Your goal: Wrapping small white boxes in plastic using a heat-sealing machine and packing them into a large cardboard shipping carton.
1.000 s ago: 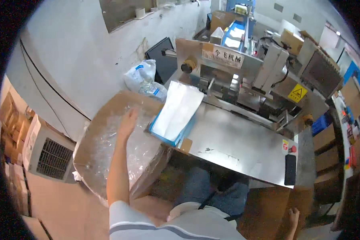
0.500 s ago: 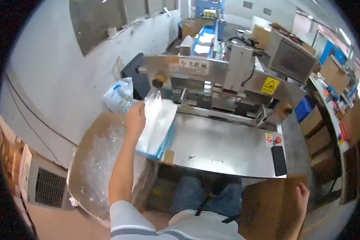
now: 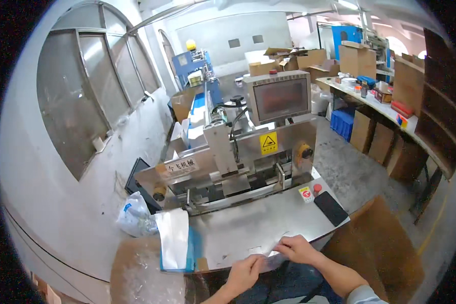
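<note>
Seen from the head view, the left hand (image 3: 247, 272) and the right hand (image 3: 298, 249) were near each other but apart, both at the front edge of a flat silvery metal worktop (image 3: 248, 230). Each was pinched closed on a thin, crumpled piece of clear plastic film (image 3: 273, 261), which hung between them just at that edge. Gripping it from two sides, I judged, kept such limp stuff spread out and stopped it folding over.

A stack of smooth white sheets (image 3: 173, 238) lay in a shallow blue tray (image 3: 191, 259) at the worktop's left end, probably for easy reach while leaving the middle free. A flat black rectangular phone (image 3: 331, 208) rested at the far right, beside a round red push button (image 3: 317, 188), seemingly out of the hands' way.

The left forearm came up from the lower edge, slanting rightward; the right one reached in from the lower right, its wrist nearly straight. Both hands were palm down, thumbs turned inward; the fingertips blurred too much to count.
</note>
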The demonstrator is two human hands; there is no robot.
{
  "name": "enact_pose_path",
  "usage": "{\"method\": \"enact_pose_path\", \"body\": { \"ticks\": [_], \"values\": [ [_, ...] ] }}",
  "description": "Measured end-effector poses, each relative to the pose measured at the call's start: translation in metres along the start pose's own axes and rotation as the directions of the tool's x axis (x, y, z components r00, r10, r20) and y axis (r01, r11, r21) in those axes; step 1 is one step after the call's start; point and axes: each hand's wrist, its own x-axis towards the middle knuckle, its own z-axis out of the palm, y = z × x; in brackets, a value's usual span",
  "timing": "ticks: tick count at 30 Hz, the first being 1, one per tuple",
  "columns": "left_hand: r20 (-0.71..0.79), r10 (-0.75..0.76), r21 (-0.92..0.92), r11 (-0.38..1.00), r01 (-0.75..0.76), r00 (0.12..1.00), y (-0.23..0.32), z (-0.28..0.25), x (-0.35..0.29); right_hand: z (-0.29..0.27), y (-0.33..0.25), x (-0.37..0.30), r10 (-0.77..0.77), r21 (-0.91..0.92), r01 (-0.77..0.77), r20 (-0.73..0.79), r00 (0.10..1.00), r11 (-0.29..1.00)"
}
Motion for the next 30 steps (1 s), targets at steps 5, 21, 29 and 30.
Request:
{"method": "enact_pose_path", "body": {
  "ticks": [5, 21, 29, 30],
  "values": [
    [0.025, -0.291, -0.123, 0.949, 0.291, 0.957, -0.033, 0.015, -0.015, 0.011, 0.002, -0.003, -0.173, -0.074, 0.165, -0.122, 0.977, 0.984],
    [0.48, 0.011, 0.308, 0.934, -0.18, 0.877, -0.056, 0.007, 0.013, 0.035, 0.035, -0.01, -0.099, -0.331, 0.264, 0.442, 0.891, 0.906],
    [0.633, -0.268, 0.265, 0.957, 0.121, 0.727, -0.058, -0.032, 0.017, 0.008, 0.051, -0.009, -0.212, 0.1, 0.192, 0.629, 0.748, 0.976],
    [0.621, -0.235, 0.242, 0.965, 0.103, 0.748, -0.063, -0.044, 0.021, 0.001, 0.045, 0.007, -0.281, 0.158, 0.233, 0.582, 0.763, 0.96]
  ]
}}
